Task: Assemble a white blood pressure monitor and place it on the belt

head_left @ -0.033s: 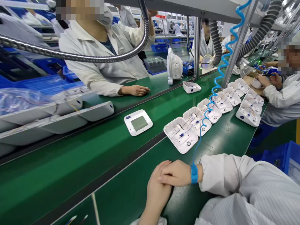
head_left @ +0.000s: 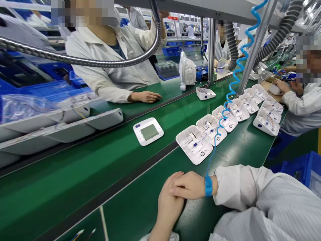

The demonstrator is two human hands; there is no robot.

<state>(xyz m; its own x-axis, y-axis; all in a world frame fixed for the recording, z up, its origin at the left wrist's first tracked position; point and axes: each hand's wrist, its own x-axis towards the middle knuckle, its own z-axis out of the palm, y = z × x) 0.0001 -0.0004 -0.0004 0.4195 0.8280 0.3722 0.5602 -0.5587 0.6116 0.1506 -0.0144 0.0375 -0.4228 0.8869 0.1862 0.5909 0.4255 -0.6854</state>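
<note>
My right hand (head_left: 188, 185) lies flat over my left hand (head_left: 168, 205) on the near green bench; both hold nothing. A blue wrist strap (head_left: 208, 186) circles my right wrist, and its coiled blue cord (head_left: 234, 82) rises to the overhead frame. Nearest my hands is an open white housing (head_left: 194, 144) with wires inside, the first of a row running back right (head_left: 227, 119). On the green conveyor belt (head_left: 75, 174) a closed white device with a grey screen (head_left: 148, 131) lies face up.
Across the belt a co-worker in a white coat rests a hand (head_left: 145, 97) on the far bench. A flexible metal hose (head_left: 100, 62) arcs overhead. Long white housings (head_left: 75, 125) lie at left, a small white fan (head_left: 187, 71) behind. Another person (head_left: 301, 103) works at right beside blue crates (head_left: 309, 169).
</note>
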